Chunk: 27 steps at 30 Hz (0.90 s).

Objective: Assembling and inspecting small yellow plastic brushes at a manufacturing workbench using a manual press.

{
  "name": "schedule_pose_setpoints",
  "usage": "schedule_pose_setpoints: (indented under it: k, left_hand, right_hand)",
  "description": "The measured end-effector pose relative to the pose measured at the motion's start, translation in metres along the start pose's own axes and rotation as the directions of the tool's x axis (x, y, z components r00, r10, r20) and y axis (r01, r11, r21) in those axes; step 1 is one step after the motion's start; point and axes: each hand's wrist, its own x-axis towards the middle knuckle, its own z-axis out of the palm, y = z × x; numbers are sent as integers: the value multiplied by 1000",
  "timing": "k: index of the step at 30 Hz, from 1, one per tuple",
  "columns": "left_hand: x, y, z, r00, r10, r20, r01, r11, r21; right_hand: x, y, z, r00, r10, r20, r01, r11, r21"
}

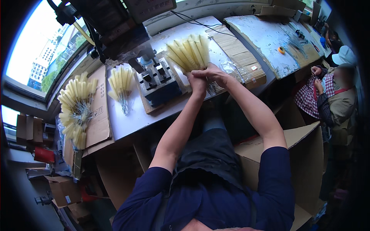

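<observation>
A bundle of bottle brushes (189,52) with pale yellow bristles fans upward over the white table. My left hand (196,82) is closed round its lower end, where the wire stems gather. Against it, my right hand (215,74) is also closed on the bundle, its fingers partly hidden. Just left of my hands sits a machine fixture (158,79) with metal clamps on a dark block. Beyond that lies a smaller bunch of the same brushes (121,84), wire stems toward me. A large heap of brushes (79,104) rests on flattened cardboard (101,119) at the far left.
The dark machine head (111,34) hangs above the fixture. Stacked cardboard strips (241,54) lie right of my hands. A second table (269,42) holds an orange tape roll (281,50). A person in a checked apron (327,86) sits at the right. An open carton (285,150) stands beside me.
</observation>
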Motion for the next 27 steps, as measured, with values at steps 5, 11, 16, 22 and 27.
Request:
schedule_pose_setpoints:
  k: [5,11,16,22,27]
  left_hand:
    - [-63,21,21,989,125,-85,-74,890,450]
    - [-109,42,-7,722,692,-11,-670,703,241]
    - [-135,67,-15,852,522,28,-504,805,314]
    - [-169,94,-30,838,478,262,-545,736,401]
    - [-178,113,-43,744,572,345,-663,568,487]
  right_hand:
    - [-32,16,24,997,-78,-30,80,994,73]
    - [-82,7,44,990,17,-143,26,956,292]
    - [-110,1,56,980,-23,-200,98,922,376]
    - [-135,-22,53,978,-41,-206,124,905,406]
    - [-155,-21,52,984,-26,-179,129,796,592]
